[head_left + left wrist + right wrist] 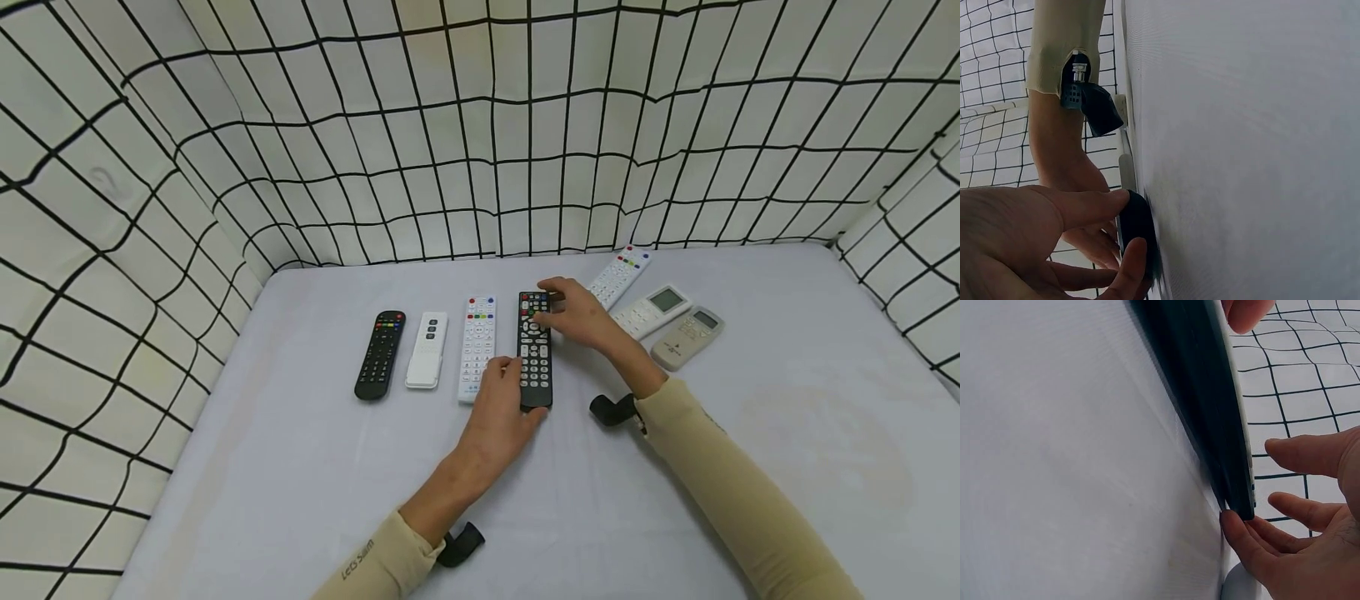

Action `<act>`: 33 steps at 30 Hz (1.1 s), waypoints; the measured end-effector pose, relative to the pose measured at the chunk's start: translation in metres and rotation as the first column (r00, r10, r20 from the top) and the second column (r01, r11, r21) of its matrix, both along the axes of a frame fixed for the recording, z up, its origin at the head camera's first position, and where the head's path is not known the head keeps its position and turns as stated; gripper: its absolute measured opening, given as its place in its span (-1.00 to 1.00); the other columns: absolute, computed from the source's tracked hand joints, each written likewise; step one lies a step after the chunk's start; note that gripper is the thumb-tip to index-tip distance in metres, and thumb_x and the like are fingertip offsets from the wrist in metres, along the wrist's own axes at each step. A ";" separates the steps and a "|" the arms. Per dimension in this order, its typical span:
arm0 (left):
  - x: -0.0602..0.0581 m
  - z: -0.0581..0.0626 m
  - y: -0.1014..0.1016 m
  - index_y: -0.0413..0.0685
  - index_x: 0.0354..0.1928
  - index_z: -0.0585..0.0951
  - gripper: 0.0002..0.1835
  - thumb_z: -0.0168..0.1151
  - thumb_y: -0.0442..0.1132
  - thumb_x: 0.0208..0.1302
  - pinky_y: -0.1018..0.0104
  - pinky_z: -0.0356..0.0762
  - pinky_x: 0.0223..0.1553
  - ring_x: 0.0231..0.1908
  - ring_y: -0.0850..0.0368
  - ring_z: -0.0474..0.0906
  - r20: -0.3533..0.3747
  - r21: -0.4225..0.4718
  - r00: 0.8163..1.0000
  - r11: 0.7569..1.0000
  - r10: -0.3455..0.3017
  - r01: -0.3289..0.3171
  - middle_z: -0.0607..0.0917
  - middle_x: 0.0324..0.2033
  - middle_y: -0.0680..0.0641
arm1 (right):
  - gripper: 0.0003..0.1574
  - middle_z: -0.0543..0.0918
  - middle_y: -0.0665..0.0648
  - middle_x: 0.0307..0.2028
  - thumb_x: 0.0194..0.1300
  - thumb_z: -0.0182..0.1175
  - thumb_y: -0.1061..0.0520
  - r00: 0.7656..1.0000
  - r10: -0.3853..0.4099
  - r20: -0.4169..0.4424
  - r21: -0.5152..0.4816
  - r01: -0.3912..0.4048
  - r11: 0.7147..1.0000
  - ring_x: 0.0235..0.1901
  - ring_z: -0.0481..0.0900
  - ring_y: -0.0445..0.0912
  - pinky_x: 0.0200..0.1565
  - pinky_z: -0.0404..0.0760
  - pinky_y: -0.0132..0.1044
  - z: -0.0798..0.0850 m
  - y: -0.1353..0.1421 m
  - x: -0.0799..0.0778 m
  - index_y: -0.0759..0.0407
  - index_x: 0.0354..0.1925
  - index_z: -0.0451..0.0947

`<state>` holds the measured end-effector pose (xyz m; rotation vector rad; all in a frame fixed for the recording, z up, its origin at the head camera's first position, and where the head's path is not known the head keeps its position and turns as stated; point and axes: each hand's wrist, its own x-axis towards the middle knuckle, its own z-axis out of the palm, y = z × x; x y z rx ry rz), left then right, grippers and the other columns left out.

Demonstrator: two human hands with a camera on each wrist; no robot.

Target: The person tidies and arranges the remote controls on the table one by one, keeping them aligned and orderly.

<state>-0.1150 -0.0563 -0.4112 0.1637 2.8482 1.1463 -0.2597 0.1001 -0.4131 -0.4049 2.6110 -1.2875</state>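
A black remote control (pixel 535 367) lies lengthwise on the white table, its colored buttons at the far end. My left hand (pixel 495 412) grips its near end, thumb at the bottom edge and fingers along the left side; the left wrist view shows thumb and a finger against the black remote's end (pixel 1138 219). At the far end is my right hand (pixel 581 315). In the right wrist view one fingertip touches the end of the remote (pixel 1210 406), while the other fingers of the right hand (pixel 1310 512) are spread apart from it.
Left of the black remote lie a white remote with colored buttons (pixel 478 333), a small white remote (pixel 427 354) and another black remote (pixel 380 358). To the right are a white remote (pixel 618 275), a white remote with display (pixel 652 310) and a beige one (pixel 686 337). Black netting (pixel 493 158) surrounds the table.
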 end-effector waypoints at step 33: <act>-0.024 0.006 0.029 -0.16 0.37 0.50 -0.49 0.28 -0.14 0.48 0.17 0.57 0.20 0.18 0.02 0.45 -0.171 0.001 0.984 0.998 -0.057 0.058 0.48 0.23 -0.13 | -0.47 0.55 0.32 0.32 0.54 0.18 0.11 0.969 -0.200 -0.144 -0.076 0.190 0.979 0.34 0.50 0.19 0.35 0.48 0.14 0.011 0.062 -0.005 0.27 0.36 0.45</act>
